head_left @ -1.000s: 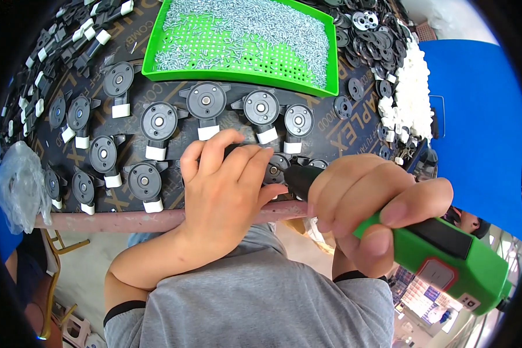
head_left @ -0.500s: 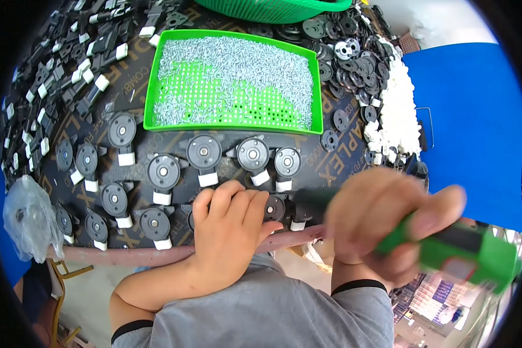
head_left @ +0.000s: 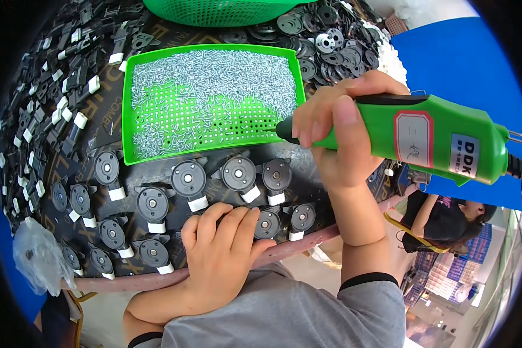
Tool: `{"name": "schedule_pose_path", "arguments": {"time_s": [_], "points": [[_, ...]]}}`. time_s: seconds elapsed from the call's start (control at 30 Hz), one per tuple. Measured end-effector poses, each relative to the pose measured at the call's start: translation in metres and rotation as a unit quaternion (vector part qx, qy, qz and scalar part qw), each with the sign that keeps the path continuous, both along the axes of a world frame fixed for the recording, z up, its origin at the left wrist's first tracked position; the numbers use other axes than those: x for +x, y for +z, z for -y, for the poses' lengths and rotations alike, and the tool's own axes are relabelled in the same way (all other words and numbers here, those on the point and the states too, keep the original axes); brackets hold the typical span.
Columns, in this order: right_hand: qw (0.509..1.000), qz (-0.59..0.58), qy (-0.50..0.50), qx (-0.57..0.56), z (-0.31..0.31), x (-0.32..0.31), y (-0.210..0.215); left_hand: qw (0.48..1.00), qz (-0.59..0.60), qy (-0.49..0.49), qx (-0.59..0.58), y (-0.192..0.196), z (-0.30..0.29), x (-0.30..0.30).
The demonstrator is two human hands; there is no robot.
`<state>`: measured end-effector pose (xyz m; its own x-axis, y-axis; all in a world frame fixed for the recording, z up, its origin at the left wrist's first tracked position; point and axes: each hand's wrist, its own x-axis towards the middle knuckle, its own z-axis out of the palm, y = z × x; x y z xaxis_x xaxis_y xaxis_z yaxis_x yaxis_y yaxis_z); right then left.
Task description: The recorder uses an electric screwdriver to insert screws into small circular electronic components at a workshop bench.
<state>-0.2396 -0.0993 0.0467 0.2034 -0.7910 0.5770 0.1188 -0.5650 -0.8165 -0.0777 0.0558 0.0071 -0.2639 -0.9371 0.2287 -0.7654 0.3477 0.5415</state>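
Note:
My right hand point(head_left: 347, 124) is wrapped round a green and black electric screwdriver point(head_left: 383, 130). The tool lies nearly level, its dark nose pointing left over the right side of a green perforated tray point(head_left: 128, 116) of small silver screws point(head_left: 214, 69). At the table's front edge my left hand point(head_left: 221, 255) lies palm down with fingers stretched forward and thumb out to the right. Beside its fingers sits a round black part with a white end piece point(head_left: 267, 224); what is under the palm is hidden. Several similar round black assemblies point(head_left: 188, 178) stand in rows before the tray.
Black parts with white ends point(head_left: 69, 98) are heaped at the left. Black discs point(head_left: 333, 58) and white pieces point(head_left: 393, 61) pile up at the far right. A green basket point(head_left: 214, 13) stands behind the tray, a plastic bag point(head_left: 37, 255) front left. Another person point(head_left: 446, 217) is at the right.
My right hand has swung the screwdriver up and away from the front edge to the screw tray. My left hand stays at nearly the same place. The view has shifted slightly.

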Motion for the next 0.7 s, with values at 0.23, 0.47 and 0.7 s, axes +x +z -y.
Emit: {"name": "schedule_pose_path", "arguments": {"time_s": [0.23, 0.47, 0.7], "points": [[0.999, -0.026, -0.006, -0.026, -0.004, -0.003, -0.002, 1.000, -0.013, 0.002, -0.003, 0.001, -0.001, -0.002], [0.998, 0.050, 0.027, -0.031, -0.043, -0.010, 0.040, 1.000, -0.013, 0.021, -0.008, -0.002, -0.003, -0.002], [0.991, -0.029, 0.119, -0.056, -0.118, -0.012, 0.054, 0.998, -0.026, 0.039, -0.049, -0.010, -0.004, -0.007]]}}
